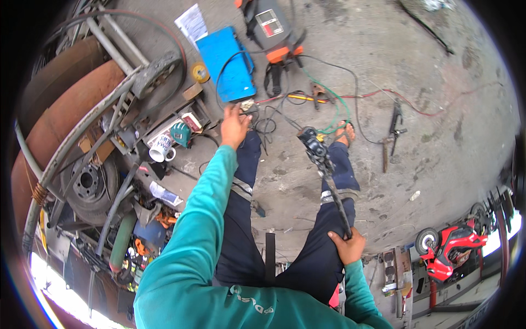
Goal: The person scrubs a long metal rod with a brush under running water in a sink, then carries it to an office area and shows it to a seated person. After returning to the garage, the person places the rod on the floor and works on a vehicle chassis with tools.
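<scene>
1. What mattered most to me was the offset between the left hand and the dark metal bar: its chunky black head lay to the right of those fingers and slightly nearer the body, with a clear gap between.
2. The right hand was the nearer one, right at the bar's lower end, beside the right knee. Its fingers seemed closed around the shaft, though I couldn't see their undersides.
3. The bar's long axis ran away from the right hand and leaned somewhat left, passing over the right lower leg. It was slender at the grip and thick at the far end.
4. That thick end pointed away from the body, stopping just left of the right foot. I couldn't tell whether it rested on the floor or hung above it.
5. I had the left hand stretched forward over the left leg, fingers loosely parted, beside a small pale piece. I couldn't tell whether they had hold of it.
6. Beyond those fingertips lay the blue case, set at a slant, with dark cable looped to their right.
</scene>
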Demonstrator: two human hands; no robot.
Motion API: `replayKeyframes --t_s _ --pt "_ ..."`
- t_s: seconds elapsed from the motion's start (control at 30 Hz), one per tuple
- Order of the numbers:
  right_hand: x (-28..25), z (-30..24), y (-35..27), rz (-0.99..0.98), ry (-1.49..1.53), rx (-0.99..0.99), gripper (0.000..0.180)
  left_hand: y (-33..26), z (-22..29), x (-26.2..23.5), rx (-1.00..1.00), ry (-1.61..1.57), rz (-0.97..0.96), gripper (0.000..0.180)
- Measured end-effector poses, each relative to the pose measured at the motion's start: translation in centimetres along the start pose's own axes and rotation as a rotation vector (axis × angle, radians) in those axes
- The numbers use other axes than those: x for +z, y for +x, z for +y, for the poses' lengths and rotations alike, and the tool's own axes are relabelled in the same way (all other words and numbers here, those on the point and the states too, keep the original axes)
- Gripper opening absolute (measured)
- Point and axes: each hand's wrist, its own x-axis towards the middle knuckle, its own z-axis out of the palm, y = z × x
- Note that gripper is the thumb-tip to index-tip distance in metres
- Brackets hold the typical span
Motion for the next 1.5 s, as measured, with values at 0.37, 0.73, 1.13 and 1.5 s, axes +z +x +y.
replayKeyframes --t_s 0.37,0.73,1.13,1.5 --pt "-10.5 2.9 -0.3 0.022 0.024 -0.113 0.048 -20.0 17.0 -12.7 0.046 -0.325 -0.075 0.044" --pt "-28.5 9.4 -6.3 0.214 0.056 -0.368 0.038 -34.2 45.9 -15.2 0.049 -0.554 -0.668 0.043" --pt "-41.5 8.3 -13.2 0.322 0.234 -0.539 0.044 -35.0 59.7 -24.8 0.282 -0.486 -0.780 0.050" --pt "-62.2 1.3 -4.6 0.217 0.202 -0.476 0.031 -22.0 76.6 -22.2 0.262 -0.754 -0.877 0.043"
